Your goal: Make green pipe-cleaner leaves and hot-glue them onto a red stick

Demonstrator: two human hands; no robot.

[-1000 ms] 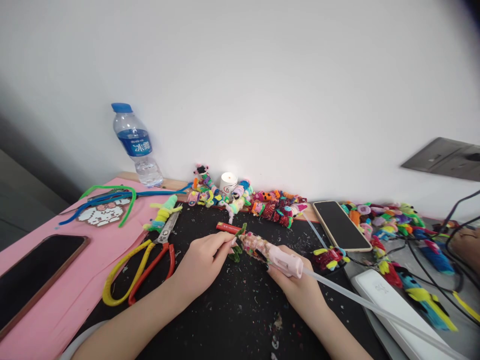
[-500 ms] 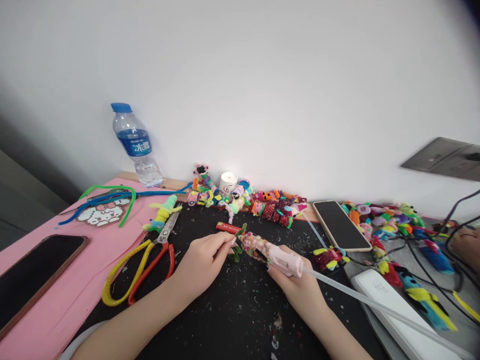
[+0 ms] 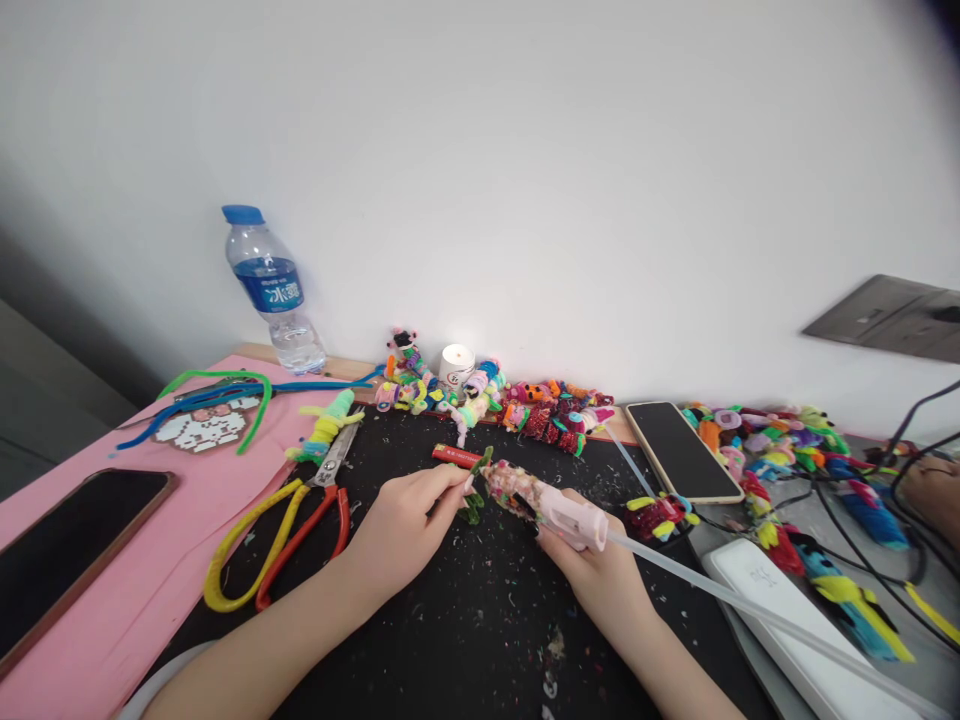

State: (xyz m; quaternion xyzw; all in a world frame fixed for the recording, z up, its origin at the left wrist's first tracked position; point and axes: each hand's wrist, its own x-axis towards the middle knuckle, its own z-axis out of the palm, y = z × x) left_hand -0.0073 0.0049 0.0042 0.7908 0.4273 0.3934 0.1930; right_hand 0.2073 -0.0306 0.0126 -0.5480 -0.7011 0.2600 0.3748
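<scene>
My left hand rests on the black mat and pinches a small green pipe-cleaner piece at its fingertips. My right hand is wrapped round a pink hot glue gun smeared with coloured scraps; its nozzle points left at the green piece. A long clear glue stick trails out of the gun's back toward the lower right. A red lighter lies just beyond the fingertips.
Scissors with yellow and red handles lie left of my hand. A water bottle, a lit candle and rows of pipe-cleaner figures line the wall. Phones, a white power strip, cables and another person's hand sit at the sides.
The glue gun's nozzle has tipped slightly up and my right hand has shifted a little; my left hand stays put on the green piece.
</scene>
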